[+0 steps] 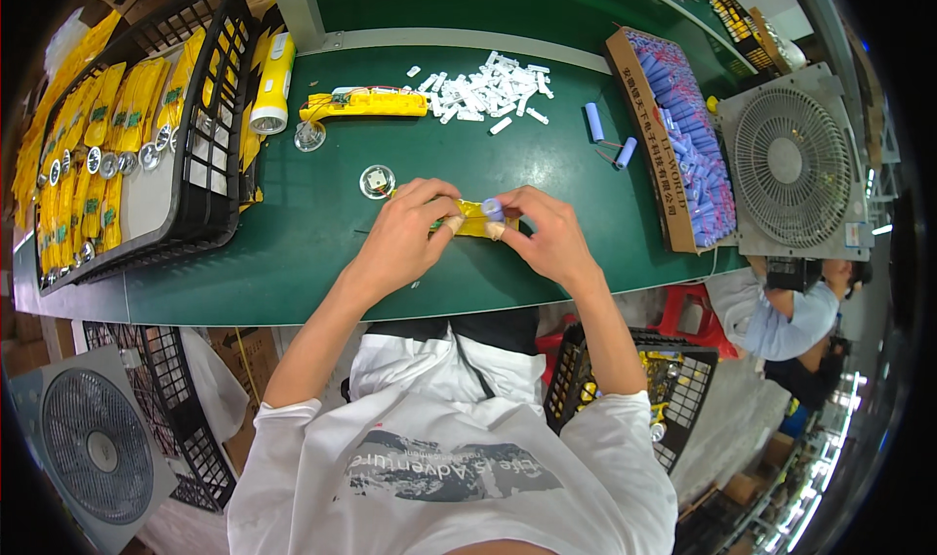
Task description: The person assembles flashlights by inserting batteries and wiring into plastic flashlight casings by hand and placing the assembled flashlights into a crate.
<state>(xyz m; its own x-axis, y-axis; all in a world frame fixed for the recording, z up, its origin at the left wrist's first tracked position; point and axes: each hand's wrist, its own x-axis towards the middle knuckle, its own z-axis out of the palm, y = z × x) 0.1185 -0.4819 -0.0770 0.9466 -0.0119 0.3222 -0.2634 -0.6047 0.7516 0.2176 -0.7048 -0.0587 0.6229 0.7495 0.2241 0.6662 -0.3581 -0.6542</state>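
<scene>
Yellow casing (472,225) located between the two hands, over the near-middle part of the green worktop (312,204). Long axis runs left to right, roughly along the worktop's near edge. Both ends largely covered by fingers; which end is the front cannot be read.

Left hand (405,225): thumb and fingertips pinched narrow on the casing's left part; some green shows beside the fingertips, detail too small to resolve. Right hand (543,227): thumb and index narrow, gripping a purple cell (492,207) at the casing's right part. Cell's round end faces up toward the camera; remainder partly hidden, seating in the casing cannot be told.

Round lamp head (377,181) lies just beyond the left hand; any link to the casing hidden. Black basket (210,179), at left, distorted by the lens.
</scene>
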